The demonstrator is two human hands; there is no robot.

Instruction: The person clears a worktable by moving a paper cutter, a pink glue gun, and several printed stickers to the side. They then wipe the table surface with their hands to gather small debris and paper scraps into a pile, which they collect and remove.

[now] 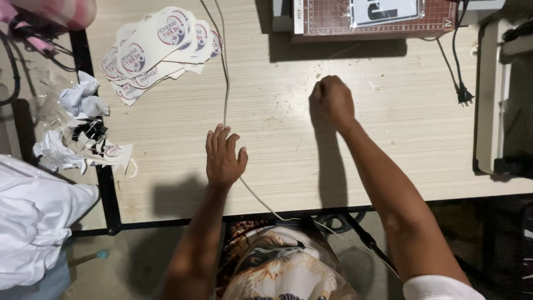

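The left hand [224, 159] lies flat and open on the table [400, 144], touching a thin cable [225, 72]. The right hand [332, 100], well apart, is curled into a fist; whether it holds anything I cannot tell. A sliding palm could snag the cable and drag it through the sticker pile [161, 47] beside it.

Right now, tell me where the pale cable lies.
In the head view, the pale cable runs down the table left of centre, passing under the left hand and off the near edge.
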